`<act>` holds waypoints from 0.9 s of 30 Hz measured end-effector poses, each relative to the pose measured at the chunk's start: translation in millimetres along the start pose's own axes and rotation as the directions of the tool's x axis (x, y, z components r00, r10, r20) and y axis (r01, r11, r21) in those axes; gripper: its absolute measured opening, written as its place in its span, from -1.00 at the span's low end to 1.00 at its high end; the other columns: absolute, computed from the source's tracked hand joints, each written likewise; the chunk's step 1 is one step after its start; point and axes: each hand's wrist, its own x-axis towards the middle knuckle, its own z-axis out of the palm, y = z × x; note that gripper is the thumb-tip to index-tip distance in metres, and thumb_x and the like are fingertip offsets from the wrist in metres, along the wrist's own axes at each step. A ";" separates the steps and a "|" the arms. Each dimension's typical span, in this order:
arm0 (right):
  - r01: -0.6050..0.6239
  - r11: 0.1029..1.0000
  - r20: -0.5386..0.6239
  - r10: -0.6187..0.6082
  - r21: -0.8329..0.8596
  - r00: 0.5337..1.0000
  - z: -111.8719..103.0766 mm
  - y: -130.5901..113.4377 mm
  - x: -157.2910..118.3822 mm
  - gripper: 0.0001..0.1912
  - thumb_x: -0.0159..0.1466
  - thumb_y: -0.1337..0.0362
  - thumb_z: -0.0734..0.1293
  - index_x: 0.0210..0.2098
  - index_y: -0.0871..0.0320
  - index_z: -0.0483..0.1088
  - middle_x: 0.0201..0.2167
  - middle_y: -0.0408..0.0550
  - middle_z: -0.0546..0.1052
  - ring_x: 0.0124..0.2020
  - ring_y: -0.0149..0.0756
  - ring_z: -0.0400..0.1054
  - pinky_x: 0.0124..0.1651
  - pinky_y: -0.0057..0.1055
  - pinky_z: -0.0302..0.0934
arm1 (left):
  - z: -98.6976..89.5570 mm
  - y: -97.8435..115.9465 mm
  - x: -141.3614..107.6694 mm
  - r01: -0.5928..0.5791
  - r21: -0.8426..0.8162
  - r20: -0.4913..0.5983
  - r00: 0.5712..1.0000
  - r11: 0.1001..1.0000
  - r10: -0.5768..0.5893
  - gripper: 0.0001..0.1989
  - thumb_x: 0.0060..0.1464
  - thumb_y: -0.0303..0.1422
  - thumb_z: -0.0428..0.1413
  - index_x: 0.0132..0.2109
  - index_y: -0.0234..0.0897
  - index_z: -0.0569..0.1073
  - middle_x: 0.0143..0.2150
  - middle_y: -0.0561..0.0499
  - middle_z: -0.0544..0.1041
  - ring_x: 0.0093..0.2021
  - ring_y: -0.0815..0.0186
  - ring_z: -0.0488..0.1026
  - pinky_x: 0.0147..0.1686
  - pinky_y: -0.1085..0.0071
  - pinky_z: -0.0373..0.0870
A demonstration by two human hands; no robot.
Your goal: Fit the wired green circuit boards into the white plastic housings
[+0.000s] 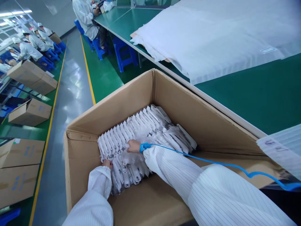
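From my remote seat I look down into a large open cardboard carton (113,110), with my left hand (107,163) and right hand (133,146) reaching in over its near side. Rows of white moulded parts in clear plastic bags (145,131) lie inside, though I can't make out what the parts are. They fill the middle of the carton, standing on edge and leaning in close ranks. Toward the upper right of the pile the rows loosen, and crumpled plastic bunches around both hands. Bare cardboard shows between the pile and the carton's far wall, and the pile sits well below the rim, so a good part of the carton is unfilled. Both hands rest on the pile with their fingers pushed in among the bags; I cannot tell whether they are apart, together or clamped on a part. A blue anti-static wrist strap (144,147) circles my right wrist, its coiled cord (235,166) trailing toward the right edge. Beyond the carton, at upper right, white sheeting (211,37) lies on a green-topped workbench (258,97). Workers in white smocks (29,50) sit at upper left, and more cartons (20,153) stand along the left side.
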 end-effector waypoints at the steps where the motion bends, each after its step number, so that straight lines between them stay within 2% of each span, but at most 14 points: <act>1: 0.015 1.000 0.026 -0.014 -0.016 1.000 0.6 0.4 0.2 -0.84 0.23 0.25 0.23 -0.23 0.18 0.36 -0.20 -0.04 0.42 -0.22 -0.35 0.33 -0.17 -0.33 0.26 | 1.0 1.0 -0.6 0.018 0.006 0.008 1.000 1.000 -0.018 -0.75 0.06 -0.31 0.06 -0.10 -0.28 0.35 -0.10 -0.03 0.37 -0.08 0.22 0.35 -0.15 0.27 0.34; 4: 0.063 0.996 0.106 -0.056 -0.067 0.993 1.2 1.6 1.1 -0.83 0.23 0.25 0.23 -0.22 0.18 0.35 -0.17 -0.03 0.41 -0.19 -0.33 0.32 -0.14 -0.29 0.24 | -1.2 2.6 -2.9 0.029 -0.016 0.013 0.999 0.999 -0.029 -0.74 0.06 -0.30 0.06 -0.10 -0.30 0.35 -0.10 -0.04 0.37 -0.08 0.21 0.34 -0.15 0.26 0.34; 10: 0.108 0.989 0.137 -0.093 -0.105 0.986 0.2 2.1 1.3 -0.81 0.22 0.25 0.24 -0.20 0.19 0.35 -0.15 -0.01 0.40 -0.16 -0.30 0.31 -0.13 -0.28 0.24 | -18.9 4.1 -11.1 0.006 -0.188 0.018 1.000 0.982 -0.002 -0.75 0.10 -0.30 0.01 -0.11 -0.35 0.35 -0.13 -0.06 0.39 -0.17 0.28 0.38 -0.19 0.25 0.37; 13: 0.152 0.984 0.150 -0.136 -0.096 0.979 -0.5 -1.2 -1.9 -0.79 0.23 0.26 0.24 -0.15 0.17 0.33 -0.10 0.00 0.37 -0.12 -0.28 0.29 -0.09 -0.24 0.22 | -31.4 14.1 -17.8 -0.054 -0.332 0.044 0.996 0.942 0.073 -0.76 0.12 -0.29 -0.02 -0.13 -0.36 0.35 -0.19 -0.04 0.41 -0.26 0.34 0.40 -0.27 0.31 0.40; 16: 0.210 0.976 0.194 -0.195 -0.056 0.961 2.2 -9.2 -7.4 -0.74 0.23 0.27 0.24 -0.09 0.17 0.29 -0.07 0.00 0.36 -0.11 -0.26 0.28 -0.08 -0.20 0.22 | -46.4 31.4 -26.8 -0.156 -0.476 0.038 0.979 0.865 0.198 -0.77 0.13 -0.29 -0.04 -0.15 -0.36 0.35 -0.23 -0.04 0.42 -0.32 0.38 0.39 -0.31 0.37 0.40; 20: 0.225 0.974 0.316 -0.205 -0.027 0.926 10.7 -22.3 -14.4 -0.83 0.23 0.26 0.23 -0.22 0.19 0.36 -0.20 -0.06 0.43 -0.23 -0.34 0.34 -0.17 -0.29 0.27 | -66.4 48.1 -35.5 -0.237 -0.572 0.038 0.949 0.785 0.314 -0.78 0.12 -0.30 -0.02 -0.19 -0.39 0.36 -0.30 0.00 0.43 -0.35 0.39 0.40 -0.34 0.37 0.40; 23: 0.194 0.980 0.336 -0.170 -0.039 0.926 14.0 -25.8 -15.3 -0.83 0.25 0.24 0.21 -0.28 0.18 0.37 -0.25 -0.08 0.44 -0.29 -0.38 0.34 -0.21 -0.35 0.28 | -78.5 44.9 -31.8 -0.232 -0.570 0.014 0.956 0.788 0.292 -0.75 0.12 -0.28 -0.02 -0.14 -0.38 0.35 -0.24 -0.03 0.42 -0.31 0.37 0.40 -0.32 0.35 0.41; 25: 0.168 0.984 0.290 -0.145 -0.056 0.946 13.1 -22.9 -12.6 -0.83 0.25 0.24 0.21 -0.26 0.18 0.36 -0.22 -0.06 0.43 -0.26 -0.37 0.34 -0.20 -0.33 0.27 | -80.8 36.4 -25.7 -0.207 -0.540 -0.021 0.972 0.815 0.233 -0.72 0.12 -0.28 -0.03 -0.08 -0.36 0.32 -0.16 -0.06 0.40 -0.26 0.34 0.39 -0.28 0.31 0.40; 27: 0.134 0.988 0.218 -0.115 -0.077 0.969 10.3 -16.3 -7.5 -0.82 0.24 0.23 0.22 -0.22 0.18 0.35 -0.19 -0.04 0.42 -0.22 -0.34 0.33 -0.18 -0.31 0.26 | -75.6 25.8 -20.2 -0.177 -0.490 -0.044 0.983 0.853 0.178 -0.71 0.12 -0.28 -0.02 -0.06 -0.36 0.30 -0.12 -0.07 0.38 -0.22 0.31 0.39 -0.26 0.29 0.40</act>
